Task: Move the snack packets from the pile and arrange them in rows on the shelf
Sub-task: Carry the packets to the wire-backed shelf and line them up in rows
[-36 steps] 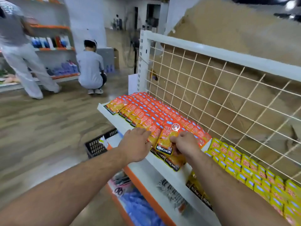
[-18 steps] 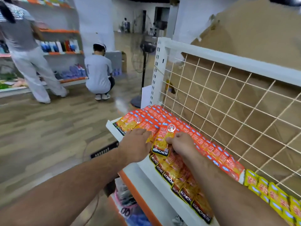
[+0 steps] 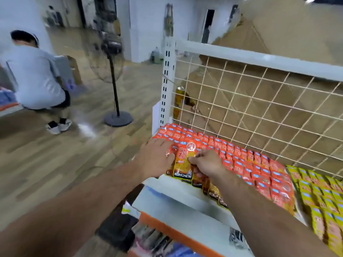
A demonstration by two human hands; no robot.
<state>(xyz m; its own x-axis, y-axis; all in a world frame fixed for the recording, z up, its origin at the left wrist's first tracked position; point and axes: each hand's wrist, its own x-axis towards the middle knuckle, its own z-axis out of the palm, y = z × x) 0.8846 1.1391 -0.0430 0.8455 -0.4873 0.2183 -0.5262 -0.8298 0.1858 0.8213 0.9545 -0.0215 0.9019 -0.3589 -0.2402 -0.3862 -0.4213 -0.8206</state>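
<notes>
Rows of orange-red snack packets [image 3: 232, 158] overlap across the white shelf [image 3: 176, 193], against a wire mesh back. One packet [image 3: 182, 162] marked KONCHEW lies on top at the shelf's left front. My right hand [image 3: 206, 164] pinches its right edge. My left hand [image 3: 156, 156] lies flat, fingers spread, on the packets just left of it and touches its left edge. To the right lie rows of yellow-green packets [image 3: 319, 197].
A lower shelf with an orange edge [image 3: 172, 232] holds dark and blue goods. A standing fan [image 3: 113, 75] is on the wooden floor to the left. A person [image 3: 37, 78] in a light shirt crouches at far left. Cardboard [image 3: 278, 52] rises behind the mesh.
Both hands have shifted left along the shelf with the KONCHEW packet, towards the upright post. The view has swung left, and the standing person is out of sight.
</notes>
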